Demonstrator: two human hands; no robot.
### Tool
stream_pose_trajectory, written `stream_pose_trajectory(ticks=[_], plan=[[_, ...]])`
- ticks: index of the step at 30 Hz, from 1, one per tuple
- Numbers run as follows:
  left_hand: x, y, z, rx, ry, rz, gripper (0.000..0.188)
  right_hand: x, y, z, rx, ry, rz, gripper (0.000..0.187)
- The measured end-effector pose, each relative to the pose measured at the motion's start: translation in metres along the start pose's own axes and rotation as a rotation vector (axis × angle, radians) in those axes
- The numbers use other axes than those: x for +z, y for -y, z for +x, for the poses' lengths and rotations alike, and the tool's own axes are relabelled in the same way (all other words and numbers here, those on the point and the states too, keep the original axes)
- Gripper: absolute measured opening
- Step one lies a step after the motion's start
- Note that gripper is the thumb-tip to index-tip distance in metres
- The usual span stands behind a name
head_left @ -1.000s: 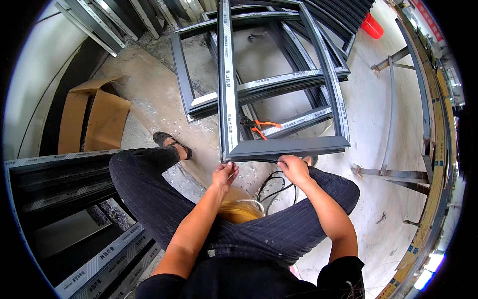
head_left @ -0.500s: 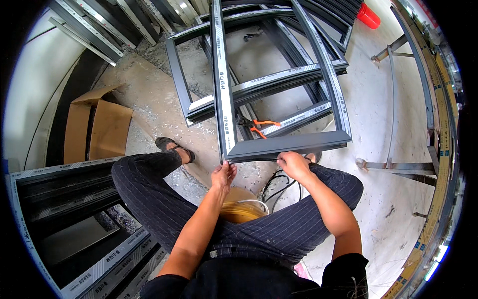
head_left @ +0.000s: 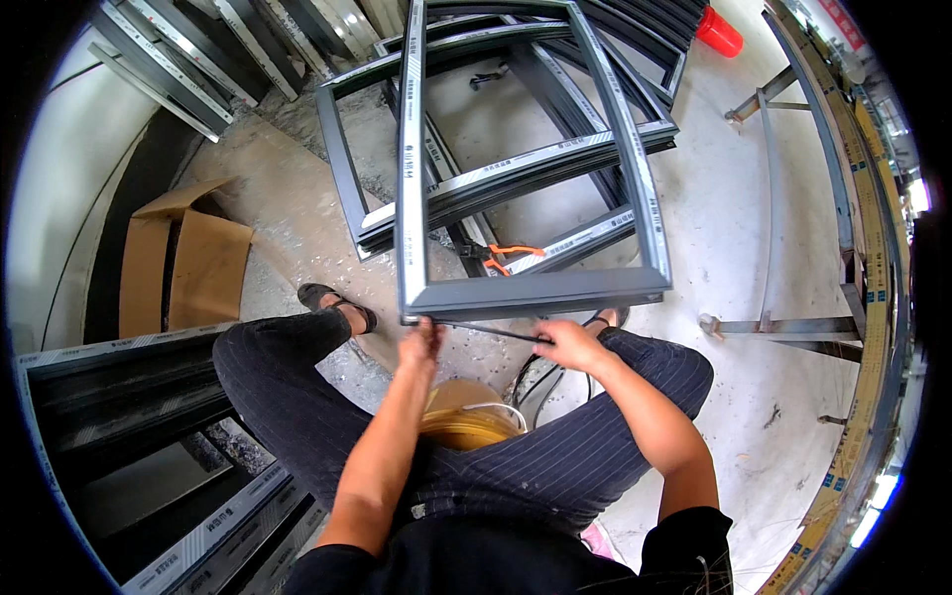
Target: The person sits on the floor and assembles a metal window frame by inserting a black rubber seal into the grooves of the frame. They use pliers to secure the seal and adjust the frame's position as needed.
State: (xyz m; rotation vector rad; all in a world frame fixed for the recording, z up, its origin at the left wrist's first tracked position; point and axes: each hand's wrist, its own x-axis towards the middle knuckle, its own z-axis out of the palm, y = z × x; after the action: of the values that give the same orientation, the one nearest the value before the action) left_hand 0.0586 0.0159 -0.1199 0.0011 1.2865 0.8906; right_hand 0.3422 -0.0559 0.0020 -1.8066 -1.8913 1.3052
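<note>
Head view — both hands (head_left: 496,342) stretch black strip (head_left: 486,330) under grey frame (head_left: 535,293).

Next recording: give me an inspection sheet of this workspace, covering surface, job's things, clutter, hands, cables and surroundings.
Surface: dusty concrete floor, pale, with grit near the feet.
Job's things: grey aluminium window frame tilted up in front of the seated person; a thin black strip runs along its lower rail between the hands.
Clutter: flattened cardboard box; orange-handled pliers under the frame; red cone-shaped object far off.
Hands: left hand pinches the strip at the frame's lower left corner; right hand grips the strip further right.
Cables: dark cords on the floor between the knees.
Surroundings: more stacked grey frames behind; profile bundles at the person's left; metal stands at the right.
</note>
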Motion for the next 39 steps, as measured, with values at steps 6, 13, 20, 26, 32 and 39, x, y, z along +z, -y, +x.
stream_pose_trajectory(ticks=[6, 13, 20, 26, 32, 39], plan=[[-0.033, -0.126, 0.070, 0.075, -0.120, -0.040, 0.019, -0.026, 0.004, -0.023, 0.012, 0.153, 0.016, 0.035], [-0.041, -0.179, 0.089, 0.030, -0.112, 0.104, 0.024, -0.123, -0.008, -0.069, 0.227, -0.540, 0.394, 0.022], [-0.031, -0.151, 0.064, 0.094, 0.108, 0.003, 0.017, -0.131, -0.028, -0.064, 0.359, -0.298, 0.478, 0.014], [-0.030, -0.143, 0.067, 0.089, 0.066, 0.083, 0.017, -0.121, -0.044, -0.062, 0.364, -0.279, 0.425, 0.015], [-0.019, -0.104, 0.062, 0.015, 0.092, 0.185, 0.023, -0.100, -0.054, -0.059, 0.389, -0.249, 0.350, 0.017], [0.031, -0.081, 0.007, -0.142, 0.140, 0.239, 0.025, -0.093, -0.060, -0.064, 0.337, -0.216, 0.149, 0.019]])
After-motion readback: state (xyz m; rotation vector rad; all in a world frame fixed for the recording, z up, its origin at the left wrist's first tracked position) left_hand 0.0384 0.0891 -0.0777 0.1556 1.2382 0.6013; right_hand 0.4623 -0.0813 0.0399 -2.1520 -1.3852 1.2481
